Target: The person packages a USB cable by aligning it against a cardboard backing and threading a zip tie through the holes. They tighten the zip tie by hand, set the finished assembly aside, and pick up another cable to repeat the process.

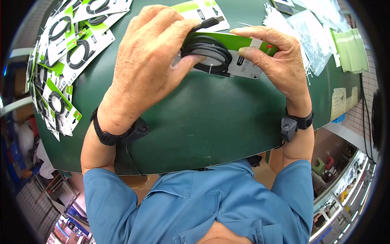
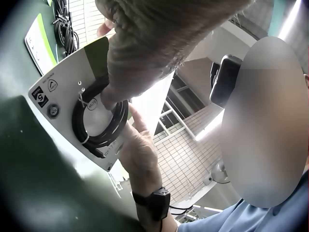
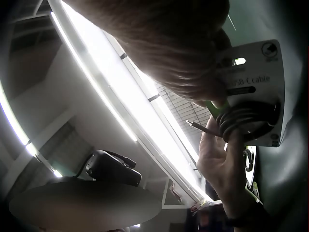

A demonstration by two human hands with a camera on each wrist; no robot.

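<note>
A coiled black USB-C cable (image 1: 207, 53) lies against a green and white backing card (image 1: 245, 67), held up over the table. White ties run around the coil, and one plug end sticks up past the card's top edge. My left hand (image 1: 148, 61) grips the coil at its left side, thumb across the loops and fingers behind. The right hand (image 1: 284, 57) pinches the card's right end between thumb and fingers. In the left wrist view the coil (image 2: 79, 121) hangs on the card's printed face. The right wrist view shows "USB-C cable" printed on the card (image 3: 265, 63).
Several carded cables (image 1: 81, 53) are heaped at the table's left. Another green and white card (image 1: 213, 12) lies behind my hands. White zip ties (image 1: 280, 18) and a clear plastic bag (image 1: 313, 36) sit at the back right, beside a stack of pale green cards (image 1: 351, 51).
</note>
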